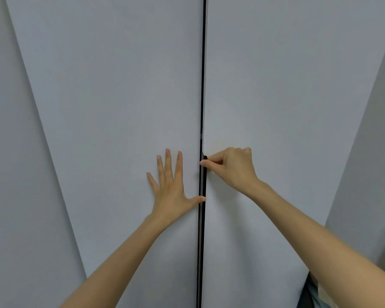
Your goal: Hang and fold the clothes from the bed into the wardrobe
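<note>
White doors (120,85) ahead: left hand (172,187) flat, fingers spread, beside the gap (202,85); right hand (233,167) pinches the black edge (204,174) there.

Two plain white wardrobe doors (120,96) stand shut, dark seam between.

Wardrobe doors (120,85) are cut off at the top and bottom edges, and the inside is hidden behind them. Both forearms (120,263) are cropped at the bottom and right edges. Fingertips of the right hand (231,167) are covered at the dark strip (202,185), frame centre; handle or door edge cannot be told. Lower right: dark and pale scrap (311,294), cropped, not identifiable.
</note>
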`<state>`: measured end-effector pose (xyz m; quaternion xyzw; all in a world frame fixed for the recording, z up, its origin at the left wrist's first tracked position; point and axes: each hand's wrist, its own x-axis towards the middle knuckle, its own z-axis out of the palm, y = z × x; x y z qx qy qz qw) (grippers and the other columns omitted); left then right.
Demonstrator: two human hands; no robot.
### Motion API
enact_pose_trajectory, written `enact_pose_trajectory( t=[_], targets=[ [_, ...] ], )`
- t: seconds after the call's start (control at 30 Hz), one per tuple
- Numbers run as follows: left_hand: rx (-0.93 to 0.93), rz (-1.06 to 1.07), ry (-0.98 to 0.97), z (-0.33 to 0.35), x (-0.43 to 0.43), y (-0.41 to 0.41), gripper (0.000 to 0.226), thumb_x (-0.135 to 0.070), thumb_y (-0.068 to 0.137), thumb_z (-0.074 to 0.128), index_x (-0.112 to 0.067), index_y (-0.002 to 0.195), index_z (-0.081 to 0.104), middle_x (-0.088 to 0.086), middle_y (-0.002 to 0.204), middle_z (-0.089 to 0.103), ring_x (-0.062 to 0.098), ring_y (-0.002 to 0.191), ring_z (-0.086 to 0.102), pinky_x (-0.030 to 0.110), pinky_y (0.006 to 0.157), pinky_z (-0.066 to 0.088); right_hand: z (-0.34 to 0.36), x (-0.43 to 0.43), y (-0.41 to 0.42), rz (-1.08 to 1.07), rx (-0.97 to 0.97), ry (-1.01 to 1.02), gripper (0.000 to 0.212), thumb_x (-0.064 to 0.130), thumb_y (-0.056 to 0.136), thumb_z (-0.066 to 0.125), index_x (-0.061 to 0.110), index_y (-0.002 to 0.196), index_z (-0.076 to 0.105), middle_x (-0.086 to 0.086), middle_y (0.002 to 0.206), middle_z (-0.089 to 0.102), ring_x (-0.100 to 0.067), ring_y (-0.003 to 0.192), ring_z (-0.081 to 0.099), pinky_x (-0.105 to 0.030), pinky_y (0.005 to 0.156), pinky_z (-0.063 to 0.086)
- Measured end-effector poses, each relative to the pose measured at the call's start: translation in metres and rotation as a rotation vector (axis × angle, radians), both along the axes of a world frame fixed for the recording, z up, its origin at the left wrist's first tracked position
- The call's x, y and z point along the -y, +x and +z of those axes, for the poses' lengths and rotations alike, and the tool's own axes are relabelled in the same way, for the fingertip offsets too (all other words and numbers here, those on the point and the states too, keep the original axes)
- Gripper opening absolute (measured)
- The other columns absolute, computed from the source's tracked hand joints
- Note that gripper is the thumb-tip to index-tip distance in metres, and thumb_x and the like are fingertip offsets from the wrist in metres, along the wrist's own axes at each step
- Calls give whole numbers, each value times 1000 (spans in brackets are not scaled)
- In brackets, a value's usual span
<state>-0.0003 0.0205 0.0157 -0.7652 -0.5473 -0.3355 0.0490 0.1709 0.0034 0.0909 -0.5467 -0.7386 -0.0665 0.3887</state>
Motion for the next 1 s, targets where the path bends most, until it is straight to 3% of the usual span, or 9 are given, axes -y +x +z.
enact_pose_trajectory(
  t=[0.07,0.17,0.37,0.53,0.67,0.77,0.83,0.9,1.0],
  targets=[
    [-48,-22,91,-5,-14,-2,118,-76,70,56,-31,149,-19,-1,154,-33,24,141,-31,67,109,-7,-2,-13,-3,-43,4,28,40,48,90,56,18,69,71,1,48,54,-18,57,53,-30,77,24],
    [-49,-24,182,-10,-29,-1,110,-77,73,49,-27,152,-8,4,158,-22,27,144,-22,68,108,-3,-2,-28,-5,-83,17,46,41,50,91,54,18,74,73,0,59,65,-16,62,57,-31,76,20],
    [-58,11,248,-13,-43,5,109,-67,74,60,-25,153,-2,11,159,-14,35,145,-15,71,106,-2,0,-42,-7,-137,27,27,42,52,91,53,19,76,74,1,70,71,-16,71,62,-31,72,16],
    [-80,16,218,-14,-42,5,109,-67,76,60,-26,153,-6,11,159,-16,35,145,-16,69,107,-4,-2,-44,-7,-154,14,9,40,53,90,53,23,75,74,3,73,72,-13,73,63,-31,70,14],
    [-120,42,138,-7,-33,7,109,-64,81,56,-29,148,-22,9,154,-30,34,141,-27,67,109,-7,-3,-37,-13,-164,-11,-13,34,49,93,51,29,69,65,10,66,66,-8,68,58,-30,75,18],
    [-128,28,53,3,-22,6,104,-60,86,51,-31,143,-32,5,148,-43,30,137,-37,63,110,-7,-4,-25,-16,-140,22,-79,22,40,97,47,27,88,61,13,82,68,-10,77,58,-32,89,32],
    [-153,10,-16,10,-10,2,98,-57,91,47,-30,142,-32,2,147,-44,27,138,-35,60,112,-3,-5,-10,-16,-140,78,-120,23,35,99,44,23,110,61,9,103,68,-16,97,58,-36,91,37],
    [-176,-5,-71,17,7,-3,88,-50,95,43,-29,146,-25,-1,152,-37,24,142,-27,58,114,1,-8,8,-14,-161,113,-140,30,32,99,44,24,125,56,6,118,64,-18,113,52,-37,92,34],
    [-156,4,-90,27,43,-10,72,-43,100,39,-27,152,-7,-2,160,-9,24,147,-8,52,117,10,-7,45,-9,-179,124,-130,31,31,99,43,25,129,53,6,123,61,-19,117,50,-36,93,35]
  ],
)
